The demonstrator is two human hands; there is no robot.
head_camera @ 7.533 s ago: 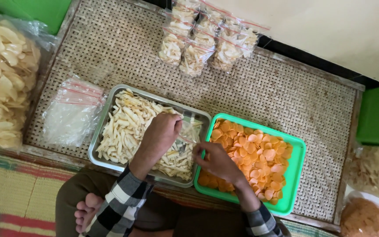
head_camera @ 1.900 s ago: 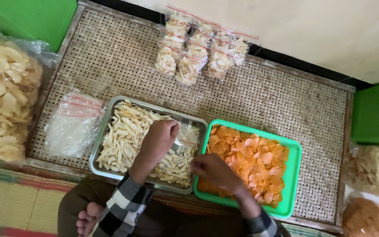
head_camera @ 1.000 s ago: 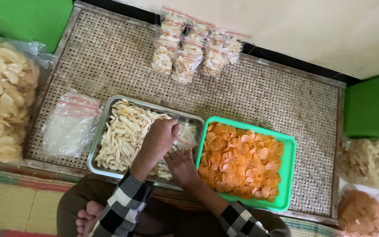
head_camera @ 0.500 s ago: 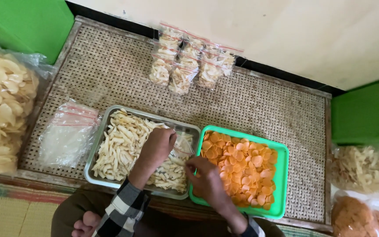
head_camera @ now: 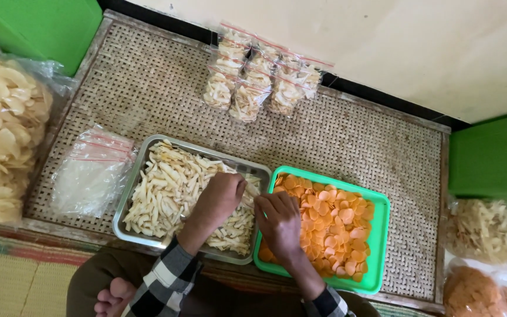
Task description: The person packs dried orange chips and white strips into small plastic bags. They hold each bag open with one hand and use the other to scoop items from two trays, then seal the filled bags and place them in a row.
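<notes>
left hand (head_camera: 218,198) curled over pale stick crackers (head_camera: 168,191) in metal tray (head_camera: 129,202), fingers bunched at right edge; whether it grips any, cannot tell. right hand (head_camera: 280,220) loosely closed over near-left corner of green tray (head_camera: 379,235) of orange round chips (head_camera: 338,226); contents hidden. hands just beside each other. empty zip bags (head_camera: 92,173) left of metal tray; filled bags (head_camera: 259,79) at mat's far side.

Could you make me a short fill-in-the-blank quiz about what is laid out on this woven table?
1. The orange round chips lie in a ____ plastic tray.
2. The pale stick-shaped snacks lie in a ____ tray.
3. The left hand is over the tray of ____ snacks.
4. The filled small bags lie at the table's ____ edge.

Missing words: green; metal; stick-shaped; far
</notes>
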